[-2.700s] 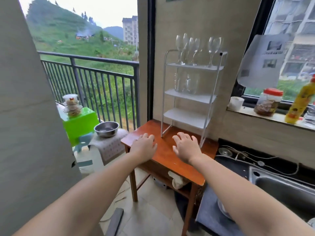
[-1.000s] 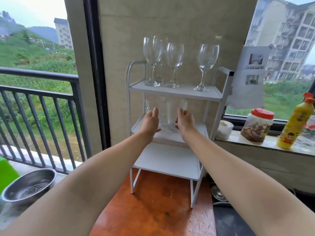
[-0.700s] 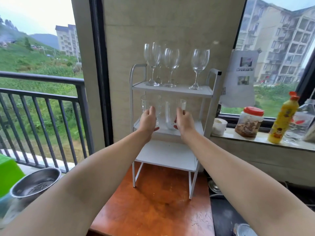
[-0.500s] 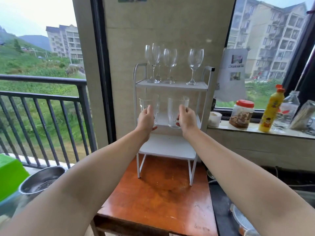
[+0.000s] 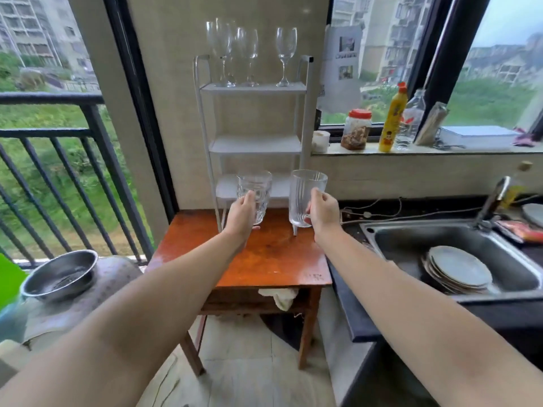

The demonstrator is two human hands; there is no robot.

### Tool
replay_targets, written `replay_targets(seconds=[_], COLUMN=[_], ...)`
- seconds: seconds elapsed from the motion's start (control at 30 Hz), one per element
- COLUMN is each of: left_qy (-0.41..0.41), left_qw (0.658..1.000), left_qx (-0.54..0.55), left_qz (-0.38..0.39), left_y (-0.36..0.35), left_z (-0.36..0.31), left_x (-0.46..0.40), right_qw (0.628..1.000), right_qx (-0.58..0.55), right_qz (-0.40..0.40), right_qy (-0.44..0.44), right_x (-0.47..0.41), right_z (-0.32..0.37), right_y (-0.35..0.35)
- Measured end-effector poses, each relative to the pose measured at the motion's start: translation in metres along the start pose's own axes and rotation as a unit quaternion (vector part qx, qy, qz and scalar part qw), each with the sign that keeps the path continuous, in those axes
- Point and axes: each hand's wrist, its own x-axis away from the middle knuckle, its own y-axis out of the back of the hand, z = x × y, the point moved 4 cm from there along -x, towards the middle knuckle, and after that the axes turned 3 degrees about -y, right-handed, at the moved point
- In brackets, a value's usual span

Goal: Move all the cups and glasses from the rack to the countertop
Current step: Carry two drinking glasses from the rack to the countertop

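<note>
My left hand (image 5: 242, 214) grips a cut-pattern clear glass (image 5: 255, 189), held in the air in front of the lowest shelf of the white rack (image 5: 304, 118). My right hand (image 5: 323, 211) grips a taller ribbed clear glass mug (image 5: 305, 195) by its handle side, also off the rack. Several wine glasses (image 5: 248, 51) stand on the rack's top shelf. The middle and lowest shelves hold nothing. The dark countertop (image 5: 352, 304) lies to the right, beside the sink.
The rack stands on a small orange wooden table (image 5: 264, 259). A steel sink (image 5: 396, 239) with stacked plates (image 5: 458, 270) is at the right, a tap behind it. Jar, yellow bottle and white cup line the windowsill. A steel bowl (image 5: 60, 274) sits at the left.
Both hands took the two glasses off the middle shelf and pulled them back and down, away from the rack. The view has swung right, and the sink shows.
</note>
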Motion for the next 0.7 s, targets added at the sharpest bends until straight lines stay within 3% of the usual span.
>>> replay_targets(seconds=[0.37, 0.7], left_qy=[0.044, 0.116], left_qw=[0.987, 0.930], left_qx=[-0.031, -0.073], left_qz=[0.151, 0.341], left_y=[-0.170, -0.374], left_z=[0.058, 0.094], left_x=[0.089, 0.230], right_qw=[0.979, 0.925], right_qx=[0.045, 0.049], right_qz=[-0.189, -0.356], right_qy=[-0.062, -0.122], right_x=[0.057, 0.138], right_z=[-0.075, -0.122], right_y=[0.201, 0.440])
